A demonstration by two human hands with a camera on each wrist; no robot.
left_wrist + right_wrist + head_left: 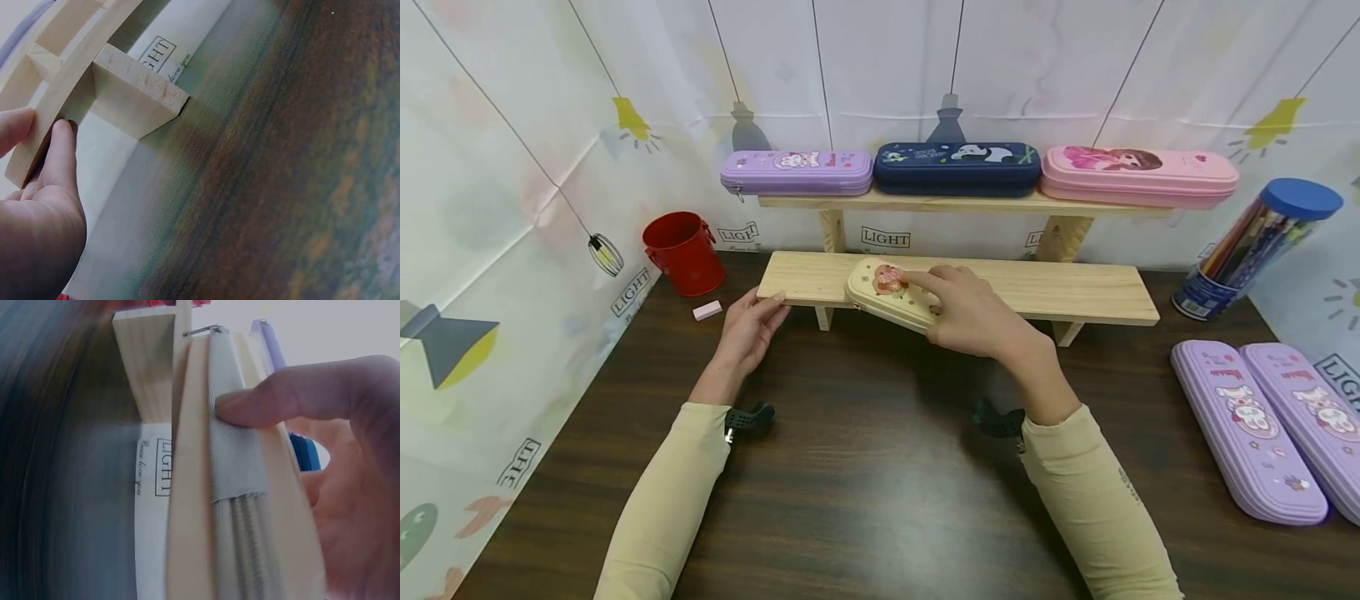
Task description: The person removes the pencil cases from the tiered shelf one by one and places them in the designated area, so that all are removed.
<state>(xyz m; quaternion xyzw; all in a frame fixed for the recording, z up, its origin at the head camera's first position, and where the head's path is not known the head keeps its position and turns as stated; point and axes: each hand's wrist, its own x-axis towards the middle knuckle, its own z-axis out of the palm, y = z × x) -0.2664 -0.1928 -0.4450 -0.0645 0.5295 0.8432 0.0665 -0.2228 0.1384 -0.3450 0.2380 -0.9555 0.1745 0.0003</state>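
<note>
A cream-yellow pencil case (887, 293) with a pinkish picture on its lid lies at a slant over the lower board of a two-tier wooden shelf (1075, 292). My right hand (966, 308) grips the case by its right part, index finger stretched over the lid. In the right wrist view the thumb (244, 409) presses the zipper side of the case, near the zip's end. My left hand (747, 332) holds the left end of the lower board. Its thumb is at the front edge and the fingers reach underneath, as the left wrist view shows.
On the upper board sit purple (797, 173), navy panda (958, 169) and pink (1138, 175) pencil cases. A red bucket (683, 254) and a pale eraser (707, 311) stand left. To the right are a tub of pencils (1255, 250) and two purple cases (1251, 433).
</note>
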